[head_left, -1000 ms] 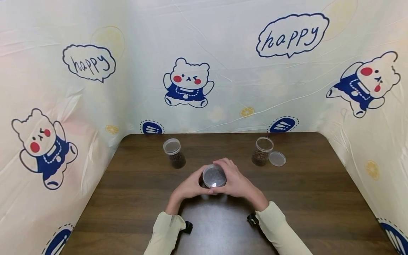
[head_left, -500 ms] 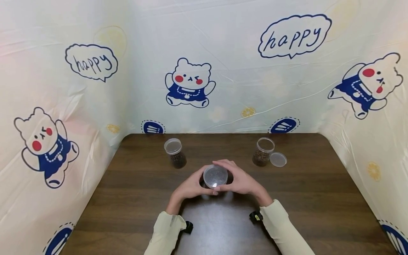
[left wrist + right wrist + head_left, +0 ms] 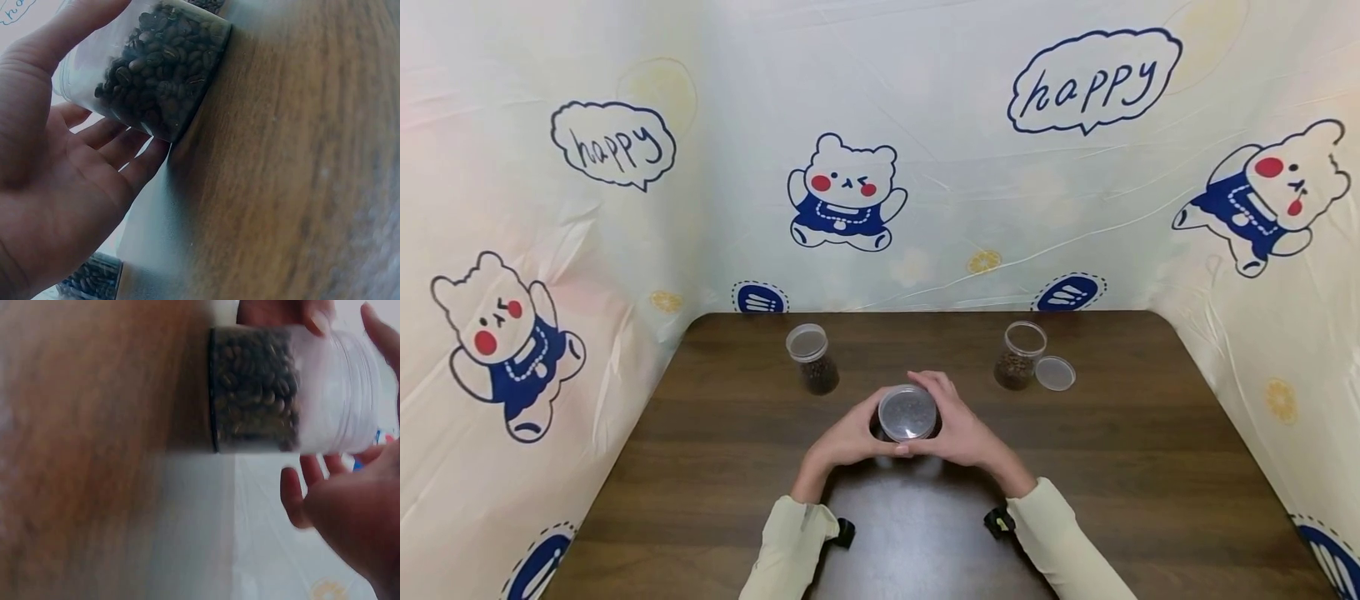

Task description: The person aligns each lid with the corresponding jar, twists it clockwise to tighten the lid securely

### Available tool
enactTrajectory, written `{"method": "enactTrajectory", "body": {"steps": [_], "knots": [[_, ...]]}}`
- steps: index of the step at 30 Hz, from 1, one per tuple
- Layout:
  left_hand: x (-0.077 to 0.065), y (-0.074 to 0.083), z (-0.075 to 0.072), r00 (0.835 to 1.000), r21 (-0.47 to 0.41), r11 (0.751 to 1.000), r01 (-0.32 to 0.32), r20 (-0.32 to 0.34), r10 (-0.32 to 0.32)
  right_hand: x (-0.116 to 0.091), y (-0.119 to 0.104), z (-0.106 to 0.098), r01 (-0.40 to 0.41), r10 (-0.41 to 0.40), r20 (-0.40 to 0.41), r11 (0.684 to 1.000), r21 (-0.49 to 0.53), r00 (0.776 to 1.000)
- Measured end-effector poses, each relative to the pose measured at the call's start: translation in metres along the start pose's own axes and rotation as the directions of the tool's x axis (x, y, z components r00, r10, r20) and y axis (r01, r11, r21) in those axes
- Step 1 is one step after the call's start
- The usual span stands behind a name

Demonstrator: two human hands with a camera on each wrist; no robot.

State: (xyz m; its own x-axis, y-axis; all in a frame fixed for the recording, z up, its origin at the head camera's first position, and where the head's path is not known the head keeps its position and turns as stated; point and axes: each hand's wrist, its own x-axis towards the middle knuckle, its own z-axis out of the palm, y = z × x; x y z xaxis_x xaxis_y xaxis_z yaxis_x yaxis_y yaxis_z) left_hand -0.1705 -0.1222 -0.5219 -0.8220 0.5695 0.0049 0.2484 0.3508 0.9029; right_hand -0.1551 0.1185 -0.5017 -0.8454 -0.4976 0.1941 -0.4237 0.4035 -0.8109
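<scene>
Coffee-bean jar (image 3: 256,390), clasped by your left hand (image 3: 850,433), right hand (image 3: 964,429) curled round its lid (image 3: 907,412), seems light, stiff, slick; hold it low.

"Table (image 3: 1150,467)?"
"Dark brown, streaked wood grain."
"Middle jar (image 3: 322,394)?"
"Clear, colourless; beans (image 3: 169,69) within, blackish brown."
"Left rear jar (image 3: 817,371), right rear jar (image 3: 1017,362)?"
"Clear likewise; brown contents, the left darker."
"Loose lid (image 3: 1056,374)?"
"Clear, greyish."
"Sleeves (image 3: 1067,533)?"
"Plain pale cream; wrist mounts (image 3: 998,522), black."
"Backdrop (image 3: 940,67)?"
"Pale blue-green centre, pinkish left, cream right. Pattern: bears (image 3: 847,187) outlined navy, red cheeks, navy clothes; navy-edged bubbles (image 3: 613,146) lettered 'happy'; yellow citrus slices (image 3: 984,262)."
</scene>
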Motion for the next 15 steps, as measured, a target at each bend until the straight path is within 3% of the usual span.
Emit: {"method": "enactTrajectory", "body": {"steps": [4, 7, 15], "knots": [[0.0, 0.0, 0.001, 1.0, -0.003, 1.0, 0.008, -0.011, -0.008, -0.001, 0.009, -0.006, 0.024, -0.027, 0.039, 0.996, 0.086, 0.999], [0.0, 0.001, 0.001, 1.0, -0.007, 1.0, 0.005, -0.019, -0.005, -0.001, 0.012, -0.008, 0.038, -0.042, 0.047, 0.995, 0.087, 0.998], [0.0, 0.001, 0.0, 1.0, 0.004, 1.0, -0.003, -0.006, 0.003, 0.002, 0.004, 0.002, -0.028, 0.03, -0.048, 0.999, 0.026, 0.998]]}}
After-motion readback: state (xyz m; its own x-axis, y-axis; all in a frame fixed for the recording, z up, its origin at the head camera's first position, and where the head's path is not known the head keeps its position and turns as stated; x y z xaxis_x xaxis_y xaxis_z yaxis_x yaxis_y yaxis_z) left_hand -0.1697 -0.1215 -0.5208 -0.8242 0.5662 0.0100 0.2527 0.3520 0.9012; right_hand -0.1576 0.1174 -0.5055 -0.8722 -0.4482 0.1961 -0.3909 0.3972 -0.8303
